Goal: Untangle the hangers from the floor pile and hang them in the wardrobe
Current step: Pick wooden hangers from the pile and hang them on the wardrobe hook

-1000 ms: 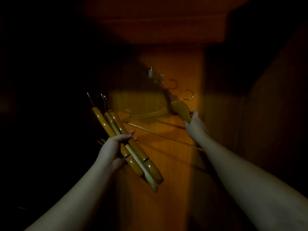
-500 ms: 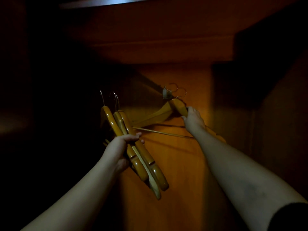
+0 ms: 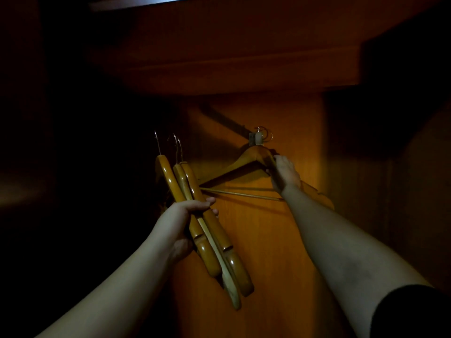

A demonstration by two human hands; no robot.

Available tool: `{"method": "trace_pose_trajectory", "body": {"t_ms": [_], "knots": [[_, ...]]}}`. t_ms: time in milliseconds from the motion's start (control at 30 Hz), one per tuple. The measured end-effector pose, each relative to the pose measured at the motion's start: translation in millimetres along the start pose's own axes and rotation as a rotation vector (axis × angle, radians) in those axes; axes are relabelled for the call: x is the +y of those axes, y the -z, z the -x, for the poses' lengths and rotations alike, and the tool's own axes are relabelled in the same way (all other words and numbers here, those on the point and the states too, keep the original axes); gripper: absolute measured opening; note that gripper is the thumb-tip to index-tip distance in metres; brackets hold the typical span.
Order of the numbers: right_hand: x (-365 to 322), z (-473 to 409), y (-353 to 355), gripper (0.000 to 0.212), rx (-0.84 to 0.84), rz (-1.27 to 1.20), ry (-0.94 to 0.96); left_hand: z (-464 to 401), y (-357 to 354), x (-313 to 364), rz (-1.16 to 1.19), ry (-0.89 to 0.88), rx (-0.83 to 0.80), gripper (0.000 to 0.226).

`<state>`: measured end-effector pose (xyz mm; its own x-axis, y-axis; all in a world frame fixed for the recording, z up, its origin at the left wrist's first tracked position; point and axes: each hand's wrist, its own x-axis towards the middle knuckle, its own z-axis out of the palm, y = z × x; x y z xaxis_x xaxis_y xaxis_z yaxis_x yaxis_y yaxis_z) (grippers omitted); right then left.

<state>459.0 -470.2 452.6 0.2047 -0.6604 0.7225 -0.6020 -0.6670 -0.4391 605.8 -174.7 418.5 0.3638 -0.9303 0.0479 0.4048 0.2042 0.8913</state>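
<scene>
Left of centre in the frame, left hand (image 3: 181,215) clamped around a bundle of wooden hangers (image 3: 207,230), metal hooks pointing up, lower ends slanting down toward the middle. Right of centre, right hand (image 3: 284,173) gripping one shoulder of a single wooden hanger (image 3: 234,167), hook at the small metal fitting (image 3: 256,138) on the lit wardrobe panel (image 3: 256,252). Hook seated on the fitting or only beside it: impossible to tell in the dim light.

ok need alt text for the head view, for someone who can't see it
Inside a dim wooden wardrobe, the right hand holds a wooden hanger whose hook sits at a small metal fitting on the back panel. The left hand grips a bundle of hangers.
</scene>
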Motion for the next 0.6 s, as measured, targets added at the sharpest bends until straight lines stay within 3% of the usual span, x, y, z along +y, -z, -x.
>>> {"method": "trace_pose_trajectory", "body": {"t_ms": [433,500,600], "knots": [[7,-2,-7,0.049,-0.007,0.006,0.027,-2,-4,3,-0.099,0.072,-0.018,0.029],[5,-1,-12,0.049,0.017,-0.010,0.050,3,-11,1,-0.189,0.055,0.013,0.011],[2,-1,-15,0.049,0.013,0.037,0.043,-5,-13,3,-0.345,0.049,0.058,0.010]]}}
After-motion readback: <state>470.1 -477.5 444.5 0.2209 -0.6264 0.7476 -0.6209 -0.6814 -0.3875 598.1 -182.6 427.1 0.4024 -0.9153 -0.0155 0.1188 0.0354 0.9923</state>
